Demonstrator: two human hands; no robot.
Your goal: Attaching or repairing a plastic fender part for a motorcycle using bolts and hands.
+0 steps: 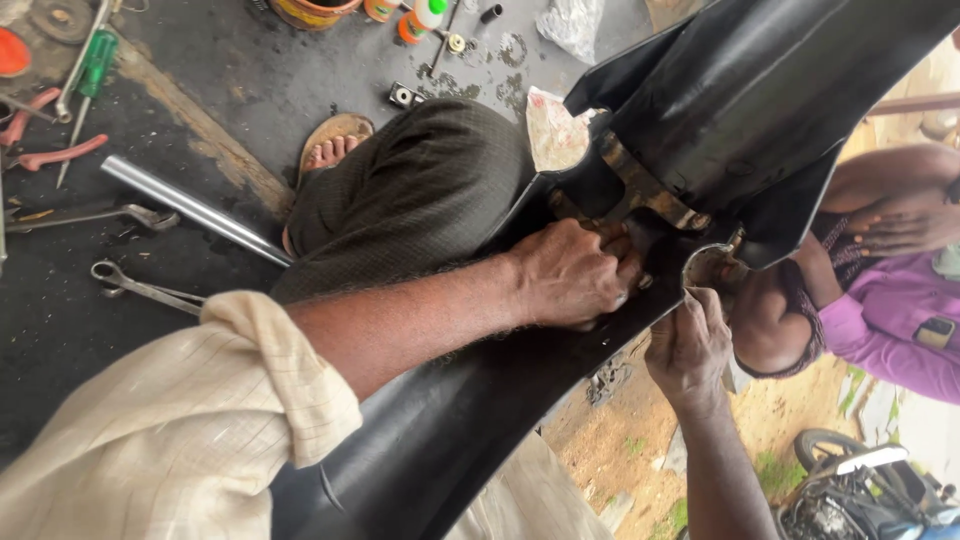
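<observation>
Oily floor (250,90) | orange bottle (420,20) capped | left hand (575,275) grips black panel (720,100)

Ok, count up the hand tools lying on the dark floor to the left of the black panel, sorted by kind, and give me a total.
Wrenches: 2, an open-ended wrench and another wrench
Screwdriver with green handle: 1
Pliers with red grips: 1
Chrome tube: 1
Total: 5
Both the left hand and the right hand are on the black panel, not on any tool.

Wrenches (140,288), steel tube (190,210), green screwdriver (95,65) on floor (bottles (420,20) behind).
</observation>
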